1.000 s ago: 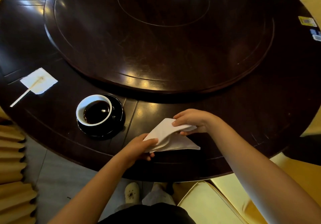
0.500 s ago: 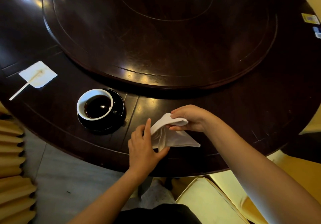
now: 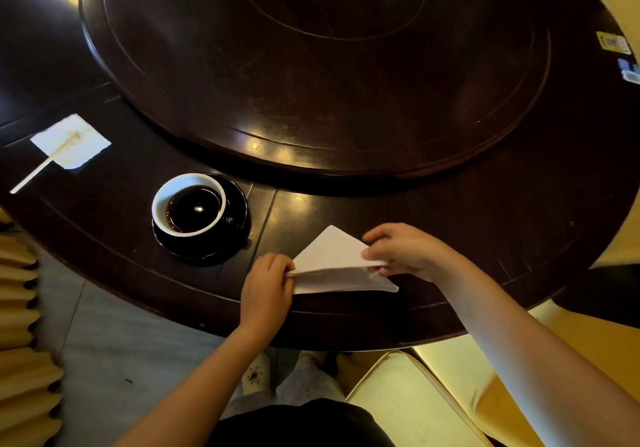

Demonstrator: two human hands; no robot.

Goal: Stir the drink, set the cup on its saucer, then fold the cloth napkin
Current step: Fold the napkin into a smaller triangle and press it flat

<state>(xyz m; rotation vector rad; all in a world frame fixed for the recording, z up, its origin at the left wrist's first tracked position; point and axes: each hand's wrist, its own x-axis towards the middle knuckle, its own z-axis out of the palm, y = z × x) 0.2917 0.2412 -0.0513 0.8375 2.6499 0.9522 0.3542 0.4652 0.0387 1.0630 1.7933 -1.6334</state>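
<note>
Both hands are working the white cloth napkin (image 3: 337, 261) at the near edge of the dark round wooden table (image 3: 467, 238). It is lying there as a flat triangle, with its peak pointing away from the person and its long edge running left to right.

The left hand (image 3: 266, 287) is pinching the napkin's left corner, fingers curled in tight on the cloth. The right hand (image 3: 403, 252) is gripping the right side, thumb and fingertips closing on the upper layer and holding it just above the lower layer, whose right tip is sticking out on the table beyond the hand.

Just left of the napkin, apart from it, the white ceramic cup (image 3: 188, 233) is sitting on its glossy black saucer (image 3: 207, 250), dark drink inside and a glint of light on the surface.

Well to the left, a thin pale stirring stick (image 3: 34, 172) is resting with one end on a small white paper square (image 3: 74, 143). Behind it all, the raised round wooden turntable (image 3: 311, 82) is filling the middle of the table. A cream chair cushion (image 3: 408, 401) is showing below the right forearm.
</note>
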